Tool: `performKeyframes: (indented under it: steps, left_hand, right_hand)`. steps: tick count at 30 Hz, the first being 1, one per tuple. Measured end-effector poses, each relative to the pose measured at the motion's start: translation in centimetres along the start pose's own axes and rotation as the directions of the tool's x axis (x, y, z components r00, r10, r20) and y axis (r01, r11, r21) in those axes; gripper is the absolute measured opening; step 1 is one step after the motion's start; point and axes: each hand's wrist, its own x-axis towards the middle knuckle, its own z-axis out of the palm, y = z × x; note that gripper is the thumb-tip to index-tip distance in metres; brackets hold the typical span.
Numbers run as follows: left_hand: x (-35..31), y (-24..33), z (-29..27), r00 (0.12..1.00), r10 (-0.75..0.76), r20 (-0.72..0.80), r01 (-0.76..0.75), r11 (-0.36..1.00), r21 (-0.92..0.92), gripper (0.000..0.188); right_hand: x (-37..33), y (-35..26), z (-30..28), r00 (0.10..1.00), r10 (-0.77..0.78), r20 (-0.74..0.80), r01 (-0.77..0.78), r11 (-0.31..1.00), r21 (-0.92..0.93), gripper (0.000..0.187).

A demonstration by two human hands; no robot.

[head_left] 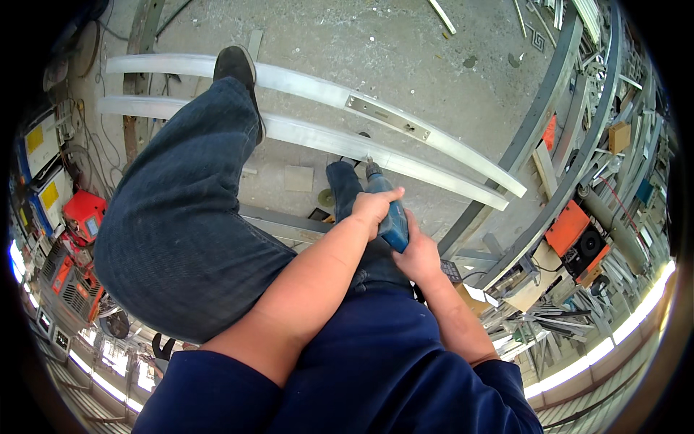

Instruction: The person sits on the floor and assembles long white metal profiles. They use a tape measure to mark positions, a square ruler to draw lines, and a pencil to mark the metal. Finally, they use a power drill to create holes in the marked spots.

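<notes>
A blue power drill [392, 223] points away from me, its chuck and bit at the nearer of two long pale metal bars [318, 135]. Whether the bit has entered the metal is too small to tell. My left hand [371, 210] is wrapped over the drill's body behind the chuck. At the drill's rear, my right hand [419, 253] grips it, partly hidden by the tool. The farther metal bar [303, 83] runs alongside, with a slotted metal plate [387, 117] set in its face. My left shoe [235, 64] rests on the bars.
Dark steel beams [468, 224] support the bars on both sides above a concrete floor [325, 36]. Offcuts and an orange machine [569, 226] crowd the right. Red equipment [85, 215] and loose cables [92, 137] are on the left. A square tile-like piece [298, 178] lies below the bars.
</notes>
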Motion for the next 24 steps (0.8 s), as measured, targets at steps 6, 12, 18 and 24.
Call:
performKeyframes:
  steps: [6, 12, 18, 24]
  left_hand:
    - [-0.4, 2.2, -2.2, 0.982, -0.093, 0.163, 0.104, 0.993, -0.063, 0.036]
    - [-0.7, 4.1, -2.6, 0.968, -0.145, 0.204, 0.161, 0.985, -0.063, 0.038]
    - [-0.4, 4.2, -2.0, 0.968, -0.152, 0.202, 0.17, 0.983, -0.076, 0.035]
    - [-0.4, 2.4, -0.3, 0.987, -0.066, 0.143, 0.088, 0.984, -0.153, 0.044]
  right_hand:
    - [1.0, -4.0, -2.2, 0.995, 0.028, 0.093, -0.015, 0.99, -0.144, 0.091]
    - [2.2, -5.2, -3.6, 0.991, 0.031, 0.127, -0.004, 0.978, -0.21, 0.091]
    - [2.7, -5.4, -5.3, 0.988, 0.042, 0.149, -0.004, 0.97, -0.244, 0.09]
    - [2.0, -2.7, -4.1, 0.991, 0.046, 0.126, -0.027, 0.988, -0.153, 0.09]
